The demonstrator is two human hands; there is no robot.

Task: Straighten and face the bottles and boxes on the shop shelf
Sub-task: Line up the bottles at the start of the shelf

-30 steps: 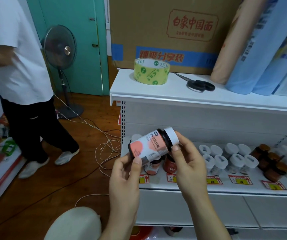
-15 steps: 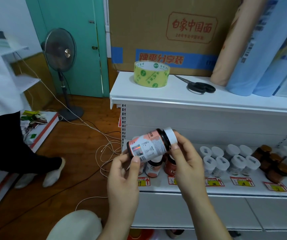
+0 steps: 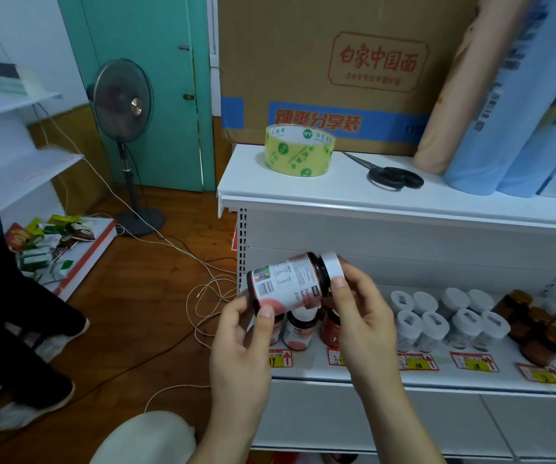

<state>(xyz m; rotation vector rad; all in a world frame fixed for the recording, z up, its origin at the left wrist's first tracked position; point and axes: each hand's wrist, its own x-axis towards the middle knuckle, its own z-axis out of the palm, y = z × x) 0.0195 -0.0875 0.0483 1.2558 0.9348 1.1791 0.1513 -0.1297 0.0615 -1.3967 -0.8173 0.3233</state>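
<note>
Here, both hands hold one dark brown plastic bottle with a white cap and a pink-and-white label [image 3: 290, 283] in front of the white metal shop shelf [image 3: 387, 373], above its left end. The bottle lies nearly on its side, cap up and to the right, base down and to the left, with the barcode panel of the label turned toward the camera. The left hand [image 3: 241, 349] grips the base end, its thumb pressed on the lower edge of the label and its fingers curled behind the bottle. The right hand [image 3: 362, 316] pinches the cap end, thumb on the front of the white cap and the other fingers wrapped round the far side.

Just below and behind the held bottle, small bottles with pink labels [image 3: 298, 333] stand upright at the shelf's left end. To their right stand white-capped clear jars [image 3: 435, 326] in two rows, and further right a group of amber jars with brown lids [image 3: 538, 333]. Yellow-and-red price tags [image 3: 474, 361] line the shelf's front edge.

On the top of the unit sit a roll of yellow-green packing tape [image 3: 298, 150], black-handled scissors [image 3: 394, 177], a large brown cardboard carton [image 3: 337, 68] and blue rolled posters [image 3: 511, 112]. At the left stand a pedestal fan [image 3: 124, 102], and part of another person's dark trouser leg [image 3: 18, 313] shows.
</note>
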